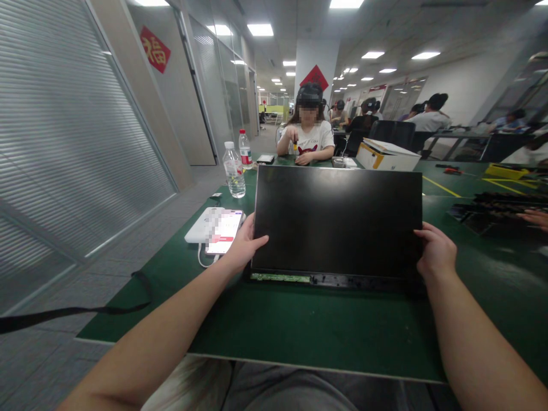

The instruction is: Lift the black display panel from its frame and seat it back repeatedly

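Observation:
A large black display panel (338, 222) stands tilted up above the green table, its dark glossy face toward me. Along its lower edge run a black strip (355, 283) and a narrow green circuit board (280, 278) at the left. My left hand (246, 245) grips the panel's left edge, thumb on the front and fingers behind. On the opposite edge my right hand (436, 251) is closed, its thumb at the front. The fingers behind the panel are hidden. Close to my left hand lies a phone (225, 231) with its screen lit.
A white power bank (201, 225) with a cable lies beside the phone on the green table (317, 331). Two water bottles (234, 171) stand behind. A person (310, 128) sits opposite. At right are a white-yellow box (387, 155) and stacked black parts (492, 211), near another person's hand (537, 218).

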Tool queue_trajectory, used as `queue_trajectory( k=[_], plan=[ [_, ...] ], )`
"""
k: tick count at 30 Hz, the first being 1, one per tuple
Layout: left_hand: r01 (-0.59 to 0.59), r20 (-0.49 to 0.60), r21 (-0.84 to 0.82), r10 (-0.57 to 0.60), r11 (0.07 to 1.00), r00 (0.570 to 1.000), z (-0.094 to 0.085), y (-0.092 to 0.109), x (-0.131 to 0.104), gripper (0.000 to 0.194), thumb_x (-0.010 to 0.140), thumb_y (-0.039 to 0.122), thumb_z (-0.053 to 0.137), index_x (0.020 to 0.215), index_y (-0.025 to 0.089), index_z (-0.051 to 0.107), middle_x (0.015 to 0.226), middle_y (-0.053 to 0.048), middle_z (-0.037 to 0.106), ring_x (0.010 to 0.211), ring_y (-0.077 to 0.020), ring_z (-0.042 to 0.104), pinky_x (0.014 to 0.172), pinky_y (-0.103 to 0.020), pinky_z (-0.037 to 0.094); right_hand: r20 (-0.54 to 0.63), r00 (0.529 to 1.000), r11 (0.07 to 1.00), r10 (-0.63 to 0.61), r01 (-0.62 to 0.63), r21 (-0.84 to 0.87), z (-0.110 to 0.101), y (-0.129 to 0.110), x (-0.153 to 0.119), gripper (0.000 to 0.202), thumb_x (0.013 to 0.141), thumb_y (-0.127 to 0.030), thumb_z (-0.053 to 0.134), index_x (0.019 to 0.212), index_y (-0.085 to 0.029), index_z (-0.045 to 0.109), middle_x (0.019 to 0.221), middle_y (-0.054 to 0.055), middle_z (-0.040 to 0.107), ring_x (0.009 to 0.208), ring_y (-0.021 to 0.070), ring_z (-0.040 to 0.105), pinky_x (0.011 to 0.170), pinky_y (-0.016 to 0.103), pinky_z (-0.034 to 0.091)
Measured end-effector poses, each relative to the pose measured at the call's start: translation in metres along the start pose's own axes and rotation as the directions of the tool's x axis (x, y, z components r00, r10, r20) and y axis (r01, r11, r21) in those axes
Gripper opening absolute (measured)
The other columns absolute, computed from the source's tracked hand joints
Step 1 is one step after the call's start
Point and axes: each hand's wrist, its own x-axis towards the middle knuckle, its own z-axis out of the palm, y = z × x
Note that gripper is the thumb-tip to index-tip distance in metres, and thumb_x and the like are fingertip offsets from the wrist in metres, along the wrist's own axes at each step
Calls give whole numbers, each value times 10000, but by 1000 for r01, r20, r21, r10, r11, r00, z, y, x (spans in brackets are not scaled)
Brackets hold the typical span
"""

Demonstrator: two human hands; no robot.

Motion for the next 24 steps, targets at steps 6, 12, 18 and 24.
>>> queue_trajectory(
  k=[6,12,18,24],
  plan=[
    [-15,11,32,14,999,1000,-1,0,0,711,694,112,736,1354,251,514,1475,-66,524,1410,-280,416,1193,-463,293,-19,999,999,28,-29,-39,-2,1,2,301,492,-63,667,762,-168,747,707,-10,681,695,146,626,621,231,548],
    [21,12,16,-21,1000,1000,0,-1,-1,679,677,101,729,1313,235,532,1434,-71,562,1388,-290,444,1179,-479,311,-19,998,995,68,-69,-74,-3,5,4,338,506,-66,671,820,-153,762,722,-8,690,696,149,632,640,243,546],
    [36,-8,36,-36,999,999,1,0,-1,662,676,97,729,1296,241,547,1394,-67,595,1366,-291,471,1175,-478,315,12,999,999,32,-31,-41,-4,8,5,321,505,-72,675,803,-148,766,736,-8,702,705,141,632,659,229,535],
    [28,1,35,-28,999,1000,-1,-1,-1,668,680,111,739,1305,238,542,1406,-73,586,1366,-291,472,1163,-470,332,-2,1000,999,16,-16,-42,-4,9,5,309,512,-85,670,798,-150,767,752,-6,705,712,155,637,684,259,555]
  ],
)
